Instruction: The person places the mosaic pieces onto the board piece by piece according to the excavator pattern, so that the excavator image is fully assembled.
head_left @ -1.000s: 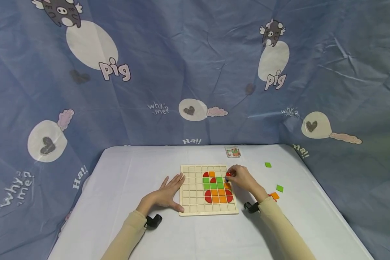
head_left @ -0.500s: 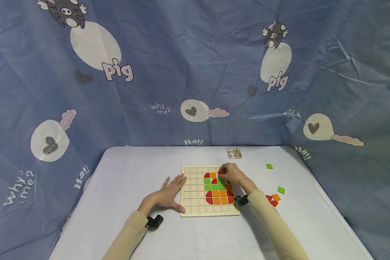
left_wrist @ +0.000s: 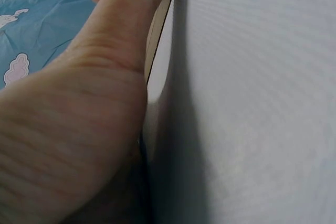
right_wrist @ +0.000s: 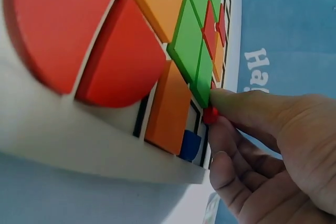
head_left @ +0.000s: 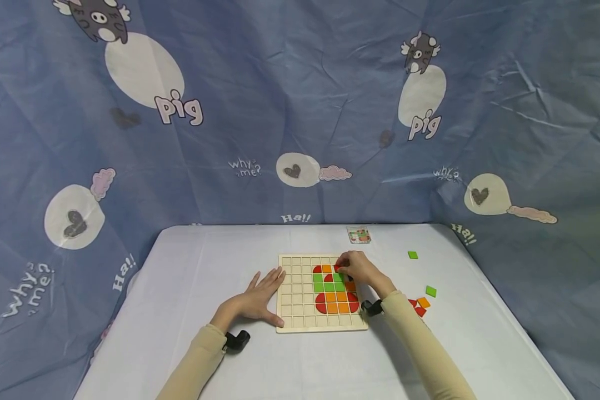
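A wooden grid board [head_left: 296,303] lies on the table, partly filled with red, orange and green tiles. My left hand [head_left: 252,303] rests at its left edge, fingers spread and thumb on the near corner. In the left wrist view, the palm side [left_wrist: 105,93] hides most of the board. Over the board's upper right, my right hand [head_left: 364,271] pinches a small red tile [right_wrist: 211,115] between thumb and finger, beside a green tile [right_wrist: 202,80]. A dark blue tile [right_wrist: 190,144] sits close by, behind an orange tile [right_wrist: 170,109].
A small picture card [head_left: 359,235] lies beyond the board. To the right are two loose green tiles, one far [head_left: 413,255] and one nearer [head_left: 431,291]. An orange tile [head_left: 423,302] and red tiles [head_left: 420,311] lie near the right forearm. A patterned blue cloth [head_left: 300,111] hangs behind the table.
My right hand has shifted left with the red tile, from the board's right edge to above the green tiles, and then stayed about there. The left hand has kept its place.
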{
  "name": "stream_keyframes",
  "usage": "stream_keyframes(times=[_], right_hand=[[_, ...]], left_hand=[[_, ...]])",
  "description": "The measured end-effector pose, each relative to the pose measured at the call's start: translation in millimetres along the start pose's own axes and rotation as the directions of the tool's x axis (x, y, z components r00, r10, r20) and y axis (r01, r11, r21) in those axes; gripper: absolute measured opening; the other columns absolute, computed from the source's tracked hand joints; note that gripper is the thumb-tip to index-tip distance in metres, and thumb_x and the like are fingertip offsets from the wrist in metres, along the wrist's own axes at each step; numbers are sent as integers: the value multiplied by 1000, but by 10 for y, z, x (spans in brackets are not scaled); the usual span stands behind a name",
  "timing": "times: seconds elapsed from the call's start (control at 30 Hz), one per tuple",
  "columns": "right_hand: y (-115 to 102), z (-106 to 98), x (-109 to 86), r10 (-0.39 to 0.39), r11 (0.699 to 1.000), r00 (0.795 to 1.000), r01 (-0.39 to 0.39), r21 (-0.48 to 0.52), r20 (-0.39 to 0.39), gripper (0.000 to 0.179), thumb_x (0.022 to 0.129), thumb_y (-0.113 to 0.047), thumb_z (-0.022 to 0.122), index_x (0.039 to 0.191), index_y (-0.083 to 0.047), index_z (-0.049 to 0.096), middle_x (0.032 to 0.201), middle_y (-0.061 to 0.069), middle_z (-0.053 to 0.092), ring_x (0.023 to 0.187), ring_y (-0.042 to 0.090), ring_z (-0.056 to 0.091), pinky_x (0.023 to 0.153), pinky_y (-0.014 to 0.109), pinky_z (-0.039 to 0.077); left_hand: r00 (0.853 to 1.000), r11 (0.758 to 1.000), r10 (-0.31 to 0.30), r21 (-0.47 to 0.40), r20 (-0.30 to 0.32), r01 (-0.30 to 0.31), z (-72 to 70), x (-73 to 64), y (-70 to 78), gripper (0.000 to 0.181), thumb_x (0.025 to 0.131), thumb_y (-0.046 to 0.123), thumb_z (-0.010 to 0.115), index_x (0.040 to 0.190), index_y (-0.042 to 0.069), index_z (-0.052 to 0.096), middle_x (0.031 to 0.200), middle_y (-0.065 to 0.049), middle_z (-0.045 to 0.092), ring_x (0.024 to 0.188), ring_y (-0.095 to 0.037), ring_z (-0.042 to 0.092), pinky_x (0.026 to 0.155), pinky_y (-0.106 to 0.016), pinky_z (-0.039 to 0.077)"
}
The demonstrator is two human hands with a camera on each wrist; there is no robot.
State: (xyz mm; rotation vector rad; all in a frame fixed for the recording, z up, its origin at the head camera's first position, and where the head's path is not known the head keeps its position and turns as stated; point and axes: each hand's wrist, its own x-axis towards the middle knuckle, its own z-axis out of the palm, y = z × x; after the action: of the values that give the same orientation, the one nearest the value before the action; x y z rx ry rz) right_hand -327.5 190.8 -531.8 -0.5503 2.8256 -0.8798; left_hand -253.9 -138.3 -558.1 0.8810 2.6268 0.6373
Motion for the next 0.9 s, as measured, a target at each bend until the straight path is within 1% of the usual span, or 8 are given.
stream_keyframes(times=[0.07, 0.23, 0.3, 0.4, 0.57, 0.73, 0.9], right_hand=[[-9, 2, -4, 4, 1000, 1000, -4, 15, -3, 7, 86, -11, 72, 93, -9, 72, 86, -1, 70, 75, 7, 62, 68, 26, 54], [-31, 1, -20, 32, 998, 999, -32, 55, 10, 7, 87, -12, 71, 93, -9, 72, 86, -1, 70, 75, 7, 62, 67, 24, 53], [-29, -3, -26, 38, 997, 999, -39, 59, 14, 6, 88, -12, 71, 93, -9, 71, 86, -1, 70, 75, 8, 61, 67, 24, 53], [-23, -13, -36, 35, 997, 999, -36, 63, 14, 7, 88, -12, 70, 94, -9, 71, 86, -1, 70, 75, 8, 61, 67, 25, 53], [24, -58, -105, 29, 997, 999, -27, 77, -29, 10, 89, -14, 69, 97, -9, 70, 89, 1, 70, 78, 9, 63, 67, 26, 55], [155, -174, -290, 51, 995, 995, -43, 88, -91, 10, 89, -15, 69, 96, -8, 68, 86, 2, 67, 75, 12, 60, 65, 26, 52], [414, -339, -610, 105, 991, 985, -92, 100, -140, 10, 87, -11, 69, 93, -5, 64, 83, 4, 63, 74, 13, 55, 63, 24, 47]], left_hand=[[1000, 1000, -5, 10, -4, 5, 19, 16, -9, 132, 64, 70, 74, 155, 4, 5, 163, -15, -3, 151, -33, -3, 118, -58, -9], [1000, 999, -20, 31, 6, 20, 1, 34, 20, 132, 64, 72, 73, 156, 7, 4, 164, -11, -3, 151, -29, -3, 119, -57, -8], [999, 999, -32, 44, 21, 31, -20, 37, 37, 132, 64, 73, 73, 156, 8, 4, 164, -11, -3, 151, -29, -3, 119, -57, -7], [999, 998, -44, 54, 25, 42, -1, 49, 18, 133, 63, 75, 71, 156, 10, 3, 164, -8, -4, 151, -26, -4, 120, -55, -9], [999, 998, -40, 59, 28, 38, 10, 49, 19, 133, 63, 76, 70, 156, 10, 2, 164, -8, -4, 151, -26, -5, 119, -55, -10], [1000, 998, -25, 62, 18, 23, 9, 39, 10, 131, 65, 75, 70, 156, 9, 3, 164, -9, -3, 151, -28, -4, 119, -58, -9], [999, 996, -27, 89, 17, 25, 2, 28, -12, 131, 65, 77, 68, 156, 9, 3, 164, -8, -3, 151, -28, -4, 119, -58, -8]])
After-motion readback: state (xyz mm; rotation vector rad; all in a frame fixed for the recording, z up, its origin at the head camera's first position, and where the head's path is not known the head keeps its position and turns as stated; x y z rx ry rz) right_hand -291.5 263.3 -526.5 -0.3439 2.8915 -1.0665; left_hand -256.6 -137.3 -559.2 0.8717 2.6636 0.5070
